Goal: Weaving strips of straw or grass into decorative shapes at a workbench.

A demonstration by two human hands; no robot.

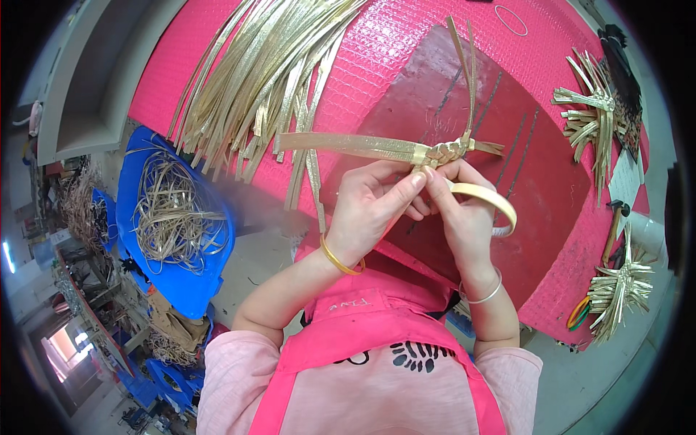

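Both hands meet over the dark red board (536, 239), pinching the near edge of a small braided piece of gold strips (444, 152). My left hand (366, 203) closes its thumb and fingers on that piece from the left. From the right, my right hand (467, 217) does the same, with a narrow cream roll of tape (507, 205) hanging at its outer side. A broad flat gold strap (348, 145) runs leftward from the braid. Thin gold strip ends (470, 80) rise from its far side, and short ends point right. The fingertips partly hide the lower edge of the braid.
A large heap of loose gold strips (268, 80) lies at the far left on the pink table cover (355, 80). Bound gold bundles (598, 105), a hammer (615, 225) and coloured bands (578, 315) line the right edge. Below left, a blue bag (185, 286) holds tangled strips.
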